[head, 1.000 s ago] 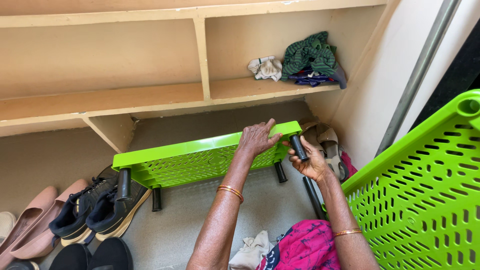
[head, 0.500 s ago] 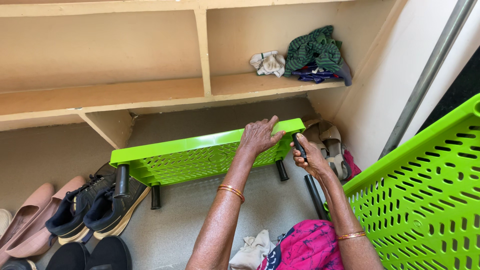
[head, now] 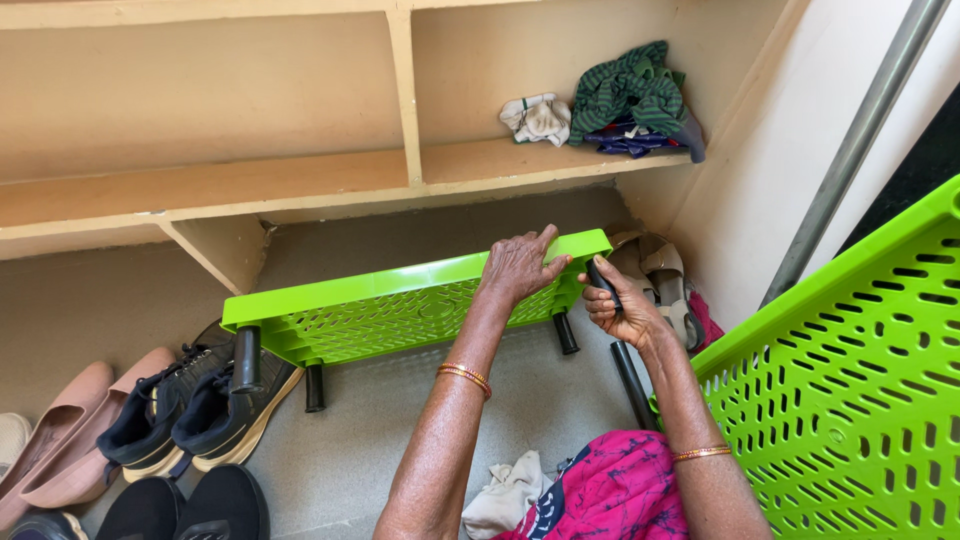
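1. At the left edge of the floor, pink flats [head: 60, 440] and dark sneakers [head: 195, 410] lie side by side; one sneaker sits under the left end of the green rack shelf [head: 390, 315].
2. The rack shelf stands tilted on the floor below the wooden wall shelf [head: 300, 190], its slotted face toward the person. Three black legs [head: 246, 360] show on it: two at the left end, one under the right end.
3. The left hand [head: 520, 265] lies spread over the shelf's top right edge, fingers open and pressing down. That steady pressure looks needed so the panel does not twist.
4. The right hand [head: 620, 305] is curled tight around another black leg [head: 603, 283] at the shelf's right corner. It would seat best held in line with the corner socket and pushed straight, not at a slant.
5. Sandals [head: 660, 285] lie just behind that corner; a loose black tube [head: 630, 385] rests on the floor by the right wrist.
6. A second green panel [head: 850, 390] leans at the far right.
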